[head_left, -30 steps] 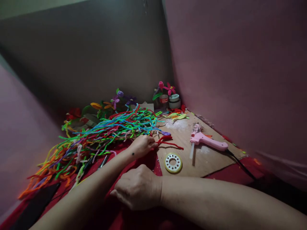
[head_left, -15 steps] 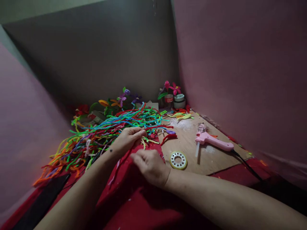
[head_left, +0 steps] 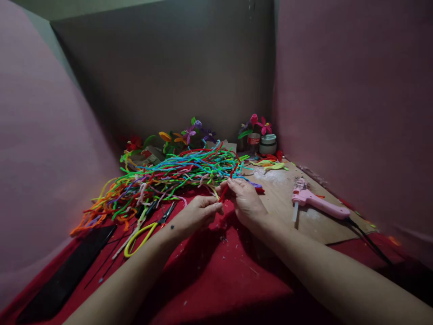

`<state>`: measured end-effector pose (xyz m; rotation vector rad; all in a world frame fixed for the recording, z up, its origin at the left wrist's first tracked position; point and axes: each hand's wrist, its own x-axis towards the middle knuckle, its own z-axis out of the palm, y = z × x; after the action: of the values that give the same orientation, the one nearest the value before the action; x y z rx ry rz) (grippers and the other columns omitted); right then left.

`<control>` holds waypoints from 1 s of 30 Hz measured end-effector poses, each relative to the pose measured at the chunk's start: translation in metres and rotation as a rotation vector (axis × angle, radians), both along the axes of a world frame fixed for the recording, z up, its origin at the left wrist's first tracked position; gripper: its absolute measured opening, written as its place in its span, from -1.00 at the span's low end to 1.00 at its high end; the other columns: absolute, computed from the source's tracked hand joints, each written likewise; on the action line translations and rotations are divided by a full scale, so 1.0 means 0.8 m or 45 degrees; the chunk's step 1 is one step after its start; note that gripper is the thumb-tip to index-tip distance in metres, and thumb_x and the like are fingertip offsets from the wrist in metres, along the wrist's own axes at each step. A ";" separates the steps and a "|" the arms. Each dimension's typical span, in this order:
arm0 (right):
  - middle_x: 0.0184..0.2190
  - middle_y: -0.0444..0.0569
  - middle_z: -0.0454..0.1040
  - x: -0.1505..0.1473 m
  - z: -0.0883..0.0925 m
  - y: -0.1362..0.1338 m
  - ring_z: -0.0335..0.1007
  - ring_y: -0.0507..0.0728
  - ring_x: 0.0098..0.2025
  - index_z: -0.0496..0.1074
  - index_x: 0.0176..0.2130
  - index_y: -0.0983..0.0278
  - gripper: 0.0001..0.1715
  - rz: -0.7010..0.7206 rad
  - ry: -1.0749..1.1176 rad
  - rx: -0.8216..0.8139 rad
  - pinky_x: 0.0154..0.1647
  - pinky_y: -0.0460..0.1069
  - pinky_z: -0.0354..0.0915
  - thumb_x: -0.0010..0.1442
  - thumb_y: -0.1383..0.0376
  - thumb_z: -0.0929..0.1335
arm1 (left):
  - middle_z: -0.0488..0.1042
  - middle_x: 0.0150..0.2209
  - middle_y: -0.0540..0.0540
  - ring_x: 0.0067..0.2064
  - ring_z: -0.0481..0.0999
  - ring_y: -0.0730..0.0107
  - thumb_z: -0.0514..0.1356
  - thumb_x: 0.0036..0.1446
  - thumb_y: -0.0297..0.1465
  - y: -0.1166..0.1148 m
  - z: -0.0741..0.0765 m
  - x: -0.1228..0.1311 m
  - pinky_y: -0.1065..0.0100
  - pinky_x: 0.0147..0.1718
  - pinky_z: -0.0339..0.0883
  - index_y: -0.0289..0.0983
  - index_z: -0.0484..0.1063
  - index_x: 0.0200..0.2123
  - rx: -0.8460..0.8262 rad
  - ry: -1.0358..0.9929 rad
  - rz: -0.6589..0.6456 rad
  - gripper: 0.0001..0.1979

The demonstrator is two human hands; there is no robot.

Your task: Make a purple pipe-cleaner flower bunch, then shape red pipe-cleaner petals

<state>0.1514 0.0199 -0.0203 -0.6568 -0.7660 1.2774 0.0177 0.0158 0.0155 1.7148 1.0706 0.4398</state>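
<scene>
A big heap of coloured pipe cleaners [head_left: 162, 178] lies across the red cloth [head_left: 216, 275]. Both my hands meet at its near right edge. My left hand [head_left: 198, 213] is closed in a pinch on the lower end of a red pipe cleaner [head_left: 223, 192]. My right hand [head_left: 246, 201] is closed round the same red pipe cleaner a little higher, its fingers curled over it. The strand runs up from my hands into the heap.
A pink glue gun [head_left: 318, 204] with a black cord rests on a wooden board [head_left: 304, 221] at the right. Yellow-handled scissors [head_left: 149, 228] lie left of my left hand. Pipe-cleaner flowers [head_left: 189, 133] and small jars [head_left: 267, 143] stand at the back. Pink walls close in on both sides.
My right hand has moved forward to the heap's edge and closed on the red pipe cleaner. My left hand drew back toward me and pinches it too. The camera turned left.
</scene>
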 end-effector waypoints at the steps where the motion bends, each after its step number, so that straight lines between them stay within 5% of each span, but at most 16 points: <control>1: -0.58 -0.10 0.46 0.002 0.003 0.000 0.35 0.01 -0.51 0.36 -0.53 0.33 -0.83 0.015 0.112 -0.021 -0.41 -0.07 0.26 0.01 0.28 0.33 | 0.03 -0.72 0.17 -0.68 -0.04 0.62 0.09 0.03 -0.15 -0.001 -0.001 -0.002 0.50 -0.69 -0.16 -0.30 0.29 -0.49 -0.010 0.017 -0.009 -0.69; 5: -0.65 -0.15 0.41 0.007 0.015 -0.001 0.30 -0.02 -0.61 0.33 -0.50 0.31 -0.90 0.114 0.361 -0.122 -0.55 -0.10 0.22 0.01 0.34 0.34 | 0.00 -0.71 0.16 -0.67 -0.06 0.60 0.07 0.03 -0.15 -0.002 -0.007 -0.009 0.47 -0.68 -0.18 -0.30 0.31 -0.49 0.008 0.115 -0.060 -0.69; 10: -0.85 -0.34 0.05 0.014 0.024 -0.009 -0.18 -0.12 -0.81 0.32 -0.45 0.31 -0.86 0.211 0.227 -0.134 -0.76 -0.18 -0.14 0.10 0.29 0.31 | 0.10 -0.64 0.11 -0.60 0.04 0.59 0.09 0.03 -0.18 -0.002 -0.009 -0.014 0.50 -0.62 -0.08 -0.31 0.38 -0.50 0.146 0.219 -0.226 -0.70; 15: -0.85 -0.38 -0.06 0.035 0.036 -0.003 -0.28 -0.12 -0.81 0.35 -0.35 0.30 -0.89 0.094 0.265 -0.034 -0.77 -0.17 -0.21 0.18 0.33 0.26 | 0.01 -0.70 0.15 -0.67 -0.06 0.63 0.12 0.04 -0.17 0.008 -0.005 -0.032 0.50 -0.68 -0.19 -0.31 0.37 -0.47 -0.141 0.029 -0.145 -0.71; 18: -0.80 -0.35 0.06 0.041 0.042 0.003 -0.06 -0.11 -0.77 0.34 -0.33 0.26 -0.93 0.045 0.389 0.013 -0.71 -0.18 0.00 0.18 0.31 0.28 | -0.03 -0.73 0.16 -0.69 -0.12 0.65 0.14 0.04 -0.19 0.016 -0.005 -0.041 0.51 -0.70 -0.22 -0.32 0.37 -0.46 -0.233 -0.158 -0.071 -0.72; 21: -0.53 -0.20 0.40 0.029 0.037 -0.001 0.37 -0.05 -0.44 0.34 -0.32 0.25 -0.89 0.065 0.383 0.068 -0.39 -0.13 0.28 0.10 0.27 0.35 | -0.06 -0.75 0.18 -0.71 -0.16 0.67 0.14 0.05 -0.18 0.018 -0.009 -0.039 0.53 -0.73 -0.22 -0.31 0.37 -0.44 -0.280 -0.318 0.017 -0.72; 24: -0.29 -0.13 0.47 0.007 0.022 -0.011 0.39 -0.01 -0.19 0.37 -0.24 0.25 -0.76 0.151 0.174 0.096 -0.17 -0.10 0.27 0.01 0.32 0.40 | -0.06 -0.76 0.19 -0.73 -0.16 0.68 0.15 0.05 -0.18 0.014 -0.014 -0.031 0.55 -0.75 -0.21 -0.30 0.36 -0.43 -0.318 -0.412 0.043 -0.72; 30: -0.41 -0.06 0.51 -0.006 0.002 -0.016 0.40 0.05 -0.34 0.45 -0.36 0.31 -0.87 0.271 -0.106 0.243 -0.31 -0.05 0.29 0.05 0.31 0.33 | -0.04 -0.79 0.20 -0.76 -0.16 0.68 0.14 0.07 -0.23 0.010 -0.023 -0.024 0.56 -0.80 -0.20 -0.31 0.34 -0.43 -0.380 -0.481 0.057 -0.76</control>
<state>0.1468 0.0069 -0.0184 -0.4853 -1.0348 1.3554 -0.0015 0.0236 -0.0031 1.2840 0.8508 0.5753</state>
